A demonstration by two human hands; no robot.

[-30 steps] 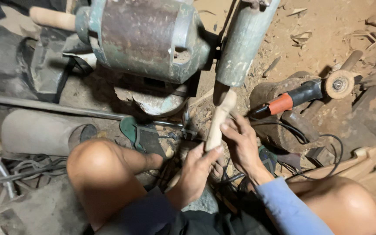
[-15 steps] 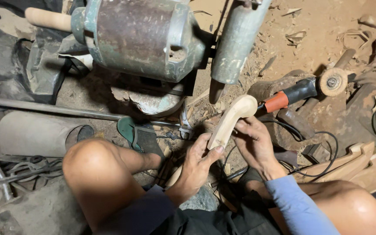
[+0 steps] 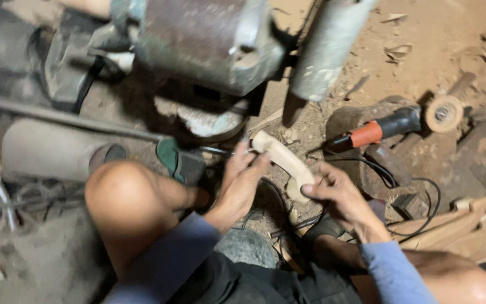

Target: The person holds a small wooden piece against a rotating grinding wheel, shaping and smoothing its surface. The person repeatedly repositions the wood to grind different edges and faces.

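A pale, curved piece of carved wood (image 3: 283, 163) is held above the dusty ground. It is tilted, with its upper end at the left and its rounded lower end at the right.

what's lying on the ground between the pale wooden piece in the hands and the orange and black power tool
In the head view, only sawdust-covered ground and a thin black cable separate the wooden piece from the power tool.

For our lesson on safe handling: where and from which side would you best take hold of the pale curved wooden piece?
Probably at its two ends, as now: the left hand pinches the upper end, the right hand the rounded lower end of the wooden piece. It lies tilted, its slim middle bare. Come from below, the person's side, since the motor and grey drum stand above.
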